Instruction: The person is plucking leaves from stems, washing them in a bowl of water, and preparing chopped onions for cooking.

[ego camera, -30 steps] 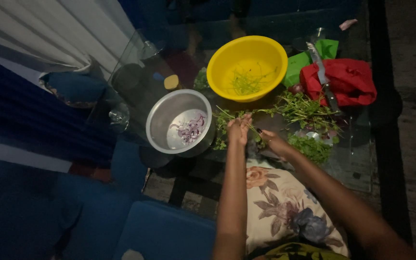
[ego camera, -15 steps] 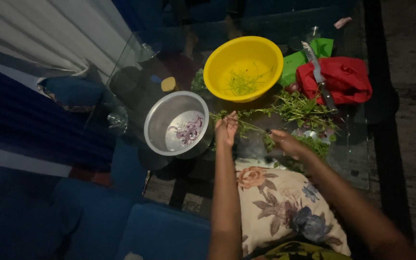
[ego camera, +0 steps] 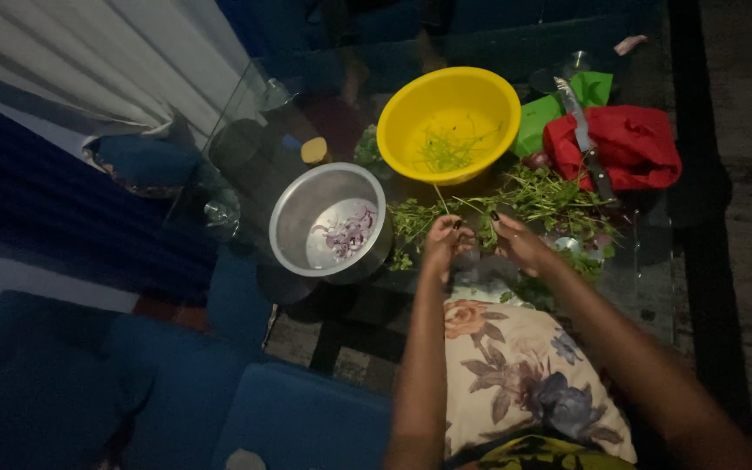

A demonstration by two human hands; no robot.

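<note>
Herbs (ego camera: 533, 198) lie heaped before the yellow bowl (ego camera: 480, 96); my left hand (ego camera: 442, 244) pinches a sprig upright while my right hand (ego camera: 520, 244), fingers curled, plucks at it, pot (ego camera: 293, 222) beside.

Sprig's stem (ego camera: 439, 198) hidden among fingers (ego camera: 451, 233)

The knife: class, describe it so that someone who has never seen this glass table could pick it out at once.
Start at the yellow bowl at the far side of the glass table, then look right to the crumpled red bag. The knife lies across that bag's left part. It is the only long, narrow thing there: a pale blade pointing away and a dark handle towards the herbs.
</note>
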